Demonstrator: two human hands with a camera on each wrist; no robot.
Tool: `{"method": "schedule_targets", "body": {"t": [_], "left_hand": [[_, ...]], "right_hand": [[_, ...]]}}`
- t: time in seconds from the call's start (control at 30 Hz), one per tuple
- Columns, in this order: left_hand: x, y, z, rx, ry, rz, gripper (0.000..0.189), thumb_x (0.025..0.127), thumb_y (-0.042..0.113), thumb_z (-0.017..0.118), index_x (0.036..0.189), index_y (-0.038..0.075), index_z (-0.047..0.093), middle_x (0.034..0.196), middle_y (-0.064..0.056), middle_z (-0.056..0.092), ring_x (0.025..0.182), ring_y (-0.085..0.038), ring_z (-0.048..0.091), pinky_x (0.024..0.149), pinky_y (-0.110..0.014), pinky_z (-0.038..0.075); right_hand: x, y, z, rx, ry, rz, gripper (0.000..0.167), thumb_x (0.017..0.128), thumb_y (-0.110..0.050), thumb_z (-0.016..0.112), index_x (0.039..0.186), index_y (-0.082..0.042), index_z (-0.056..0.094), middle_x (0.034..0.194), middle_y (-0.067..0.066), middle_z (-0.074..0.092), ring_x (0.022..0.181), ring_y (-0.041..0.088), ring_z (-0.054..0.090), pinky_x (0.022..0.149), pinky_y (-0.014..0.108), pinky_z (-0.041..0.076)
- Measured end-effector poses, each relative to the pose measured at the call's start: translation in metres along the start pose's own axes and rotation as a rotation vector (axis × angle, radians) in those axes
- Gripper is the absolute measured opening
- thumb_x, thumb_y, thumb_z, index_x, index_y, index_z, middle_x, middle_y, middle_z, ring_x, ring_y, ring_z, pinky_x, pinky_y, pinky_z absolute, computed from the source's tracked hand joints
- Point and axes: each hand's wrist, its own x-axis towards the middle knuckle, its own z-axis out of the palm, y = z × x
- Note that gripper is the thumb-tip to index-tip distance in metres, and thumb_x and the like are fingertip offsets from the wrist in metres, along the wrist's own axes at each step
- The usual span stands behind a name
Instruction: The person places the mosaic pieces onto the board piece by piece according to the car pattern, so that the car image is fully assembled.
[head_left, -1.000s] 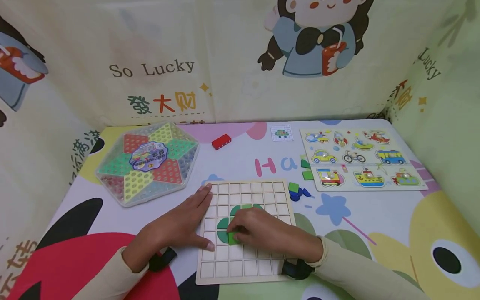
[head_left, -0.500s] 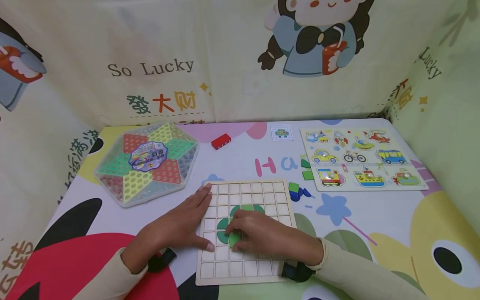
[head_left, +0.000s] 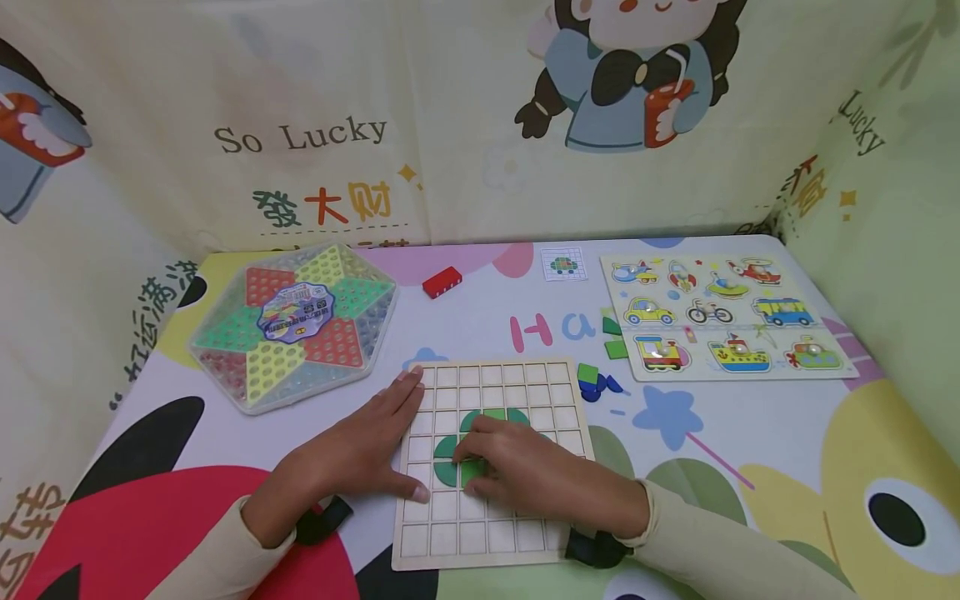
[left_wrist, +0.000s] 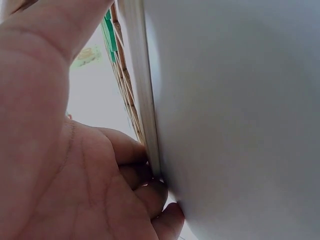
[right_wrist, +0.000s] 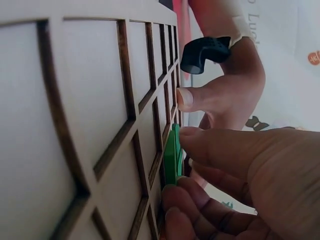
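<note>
Two rows of white cells lie between the near rim of the pale wooden grid board (head_left: pixel 442 537) and the flat, bright green square tile (head_left: pixel 472 472) your right hand (head_left: pixel 517 462) pinches, dark green rounded pieces (head_left: pixel 446 473) just left. Your left hand (head_left: pixel 352 450), fingers extended, rests along the board's left edge. White tabletop (head_left: pixel 472 325) separates that edge from the clear hexagonal plastic box (head_left: pixel 292 325).

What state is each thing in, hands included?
Grid board: flat, partly filled.
Left hand: touching the grid's left edge.
Right hand: pinching a green square; full seating unclear.
Rounded green pieces: set in cells.
Blue pieces: loose, clustered beside the grid.
Checkers case: flat, appears closed.
Vehicle puzzle: flat, picture side up.
Red block: loose.
Picture card: flat, face up.
</note>
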Motion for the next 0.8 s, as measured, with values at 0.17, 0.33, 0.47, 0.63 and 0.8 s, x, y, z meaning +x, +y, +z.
{"method": "schedule_targets", "body": {"t": [0.17,0.33,0.47,0.63,0.8], "left_hand": [[-0.001,0.0,0.0,-0.003,-0.005,-0.009,0.126,0.066,0.066,0.077,0.154,0.0,0.015,0.163,-0.008,0.003,0.147,-0.031,0.002,0.113,-0.052,0.021],[-0.001,0.0,-0.001,-0.004,0.001,-0.01,0.126,0.066,0.067,0.077,0.154,0.0,0.016,0.163,-0.008,0.004,0.147,-0.031,0.002,0.113,-0.053,0.02],[-0.001,0.0,0.0,0.004,0.0,-0.015,0.126,0.066,0.067,0.077,0.155,0.001,0.016,0.163,-0.006,0.003,0.147,-0.029,0.002,0.113,-0.051,0.022],[0.001,0.0,0.0,0.019,-0.004,-0.024,0.126,0.065,0.065,0.079,0.155,0.003,0.016,0.163,-0.005,0.001,0.148,-0.027,0.002,0.114,-0.049,0.022],[0.001,0.002,-0.001,0.013,-0.012,-0.033,0.126,0.065,0.064,0.079,0.155,0.003,0.017,0.163,-0.005,0.002,0.148,-0.028,0.003,0.114,-0.05,0.021]], "right_hand": [[0.002,0.002,-0.003,0.11,-0.017,0.014,0.02,0.089,-0.016,0.073,0.108,-0.014,0.073,0.096,-0.011,0.06,0.085,0.003,0.055,0.073,0.016,0.048],[0.001,0.003,-0.007,0.151,-0.027,0.008,0.018,0.09,-0.017,0.072,0.108,-0.016,0.073,0.096,-0.013,0.061,0.086,0.003,0.056,0.076,0.018,0.048],[-0.003,0.006,-0.011,0.144,-0.019,-0.009,0.017,0.091,-0.016,0.071,0.108,-0.016,0.071,0.099,-0.013,0.061,0.088,0.003,0.055,0.078,0.02,0.048],[-0.007,0.014,-0.016,0.166,0.014,0.01,0.016,0.091,-0.014,0.071,0.106,-0.016,0.071,0.094,-0.014,0.061,0.081,0.005,0.054,0.072,0.02,0.049],[-0.011,0.022,-0.023,0.164,0.088,0.017,0.013,0.09,-0.012,0.071,0.103,-0.015,0.072,0.09,-0.015,0.061,0.077,0.006,0.054,0.068,0.022,0.05]]}}
